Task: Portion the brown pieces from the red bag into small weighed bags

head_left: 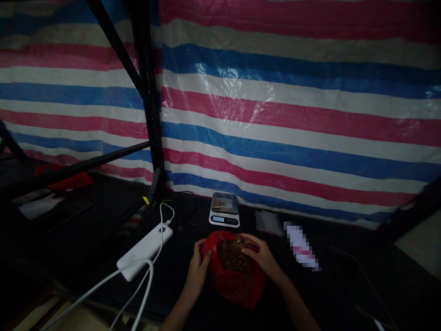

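Red bag [237, 287] between both hands [263, 255]

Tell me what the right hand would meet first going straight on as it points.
The right hand would likely meet the brown pieces in the red bag first; depth is unclear, so it may already touch them.

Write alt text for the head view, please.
The left hand holds an open red bag of small brown pieces by its edge, the right hand at its mouth; beyond sits a white scale bearing a small packet.
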The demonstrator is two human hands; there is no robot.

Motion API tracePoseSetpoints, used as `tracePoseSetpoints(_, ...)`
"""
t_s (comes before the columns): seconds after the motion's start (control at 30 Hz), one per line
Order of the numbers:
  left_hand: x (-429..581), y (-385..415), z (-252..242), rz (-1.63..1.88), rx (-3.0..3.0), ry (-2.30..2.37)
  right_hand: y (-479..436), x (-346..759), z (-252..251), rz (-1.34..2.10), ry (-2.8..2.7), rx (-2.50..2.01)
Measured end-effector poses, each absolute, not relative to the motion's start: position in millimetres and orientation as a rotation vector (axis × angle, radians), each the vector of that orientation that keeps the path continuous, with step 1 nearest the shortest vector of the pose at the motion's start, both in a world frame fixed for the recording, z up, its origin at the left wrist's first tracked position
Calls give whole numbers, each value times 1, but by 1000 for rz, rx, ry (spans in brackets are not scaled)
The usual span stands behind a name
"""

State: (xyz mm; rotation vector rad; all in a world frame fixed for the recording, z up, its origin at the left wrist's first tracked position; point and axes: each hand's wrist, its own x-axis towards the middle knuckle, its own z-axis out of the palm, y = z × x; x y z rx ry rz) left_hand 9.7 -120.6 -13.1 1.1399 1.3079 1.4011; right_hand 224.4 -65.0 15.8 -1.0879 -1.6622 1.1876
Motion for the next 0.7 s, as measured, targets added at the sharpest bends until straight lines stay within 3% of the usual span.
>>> tracePoseSetpoints(0.23,-18,-81,25,1565,1575,1488,-73,235,33,1205,-1649,-1101)
tracePoseSetpoints(0.43,-19,20,59,1142,2385,1219,-74,238,43,1138,-1690,-1144)
tracePoseSetpoints(0.7,18,94,41,553,2567,1161,-64,259,50,984,-1739,-1255)
